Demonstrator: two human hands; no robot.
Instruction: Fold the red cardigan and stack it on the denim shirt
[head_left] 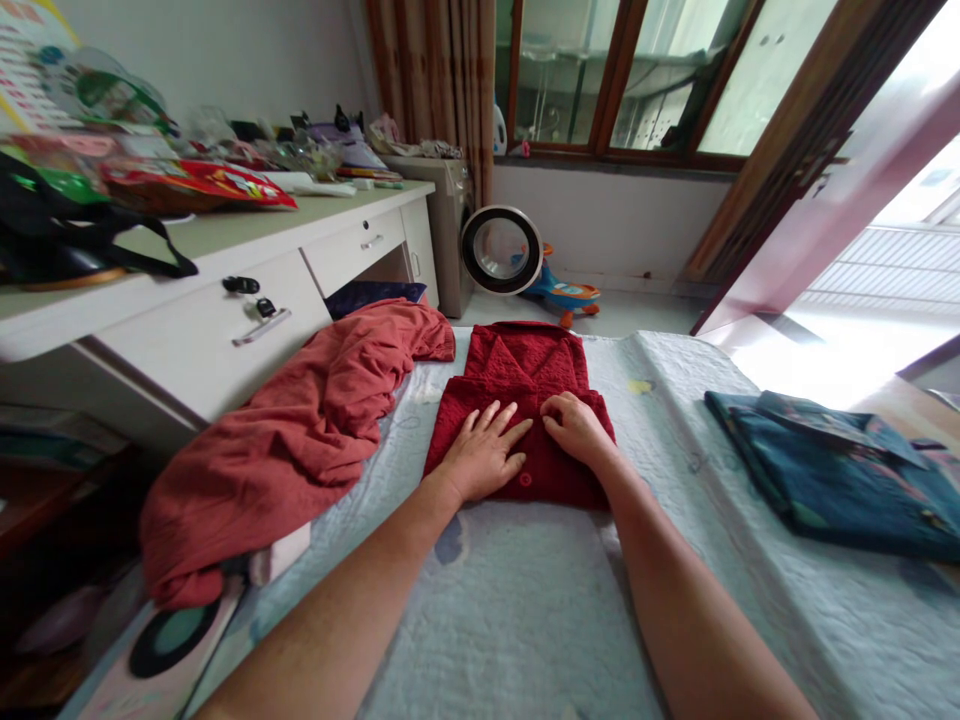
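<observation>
A dark red garment (pixel 525 482) with a button lies partly folded on the light blue quilted bed cover (pixel 525 610). Flat on its left half rests my left hand (pixel 486 450), fingers spread. My right hand (pixel 576 428) is on the garment's right half, its fingers curled and pressed together at the cloth. Whether cloth is pinched between those fingertips is hard to see, but they touch the fabric. The far part of the garment, with a V-shaped neckline, stretches beyond both hands.
To the left lies a crumpled coral-red garment (pixel 300 430) beside a white desk (pixel 225 330) loaded with packets. Folded dark blue denim clothing (pixel 825 480) sits at the right. Past the bed are a washing machine with its round door (pixel 501 250) open and a blue-orange ride-on toy (pixel 562 290).
</observation>
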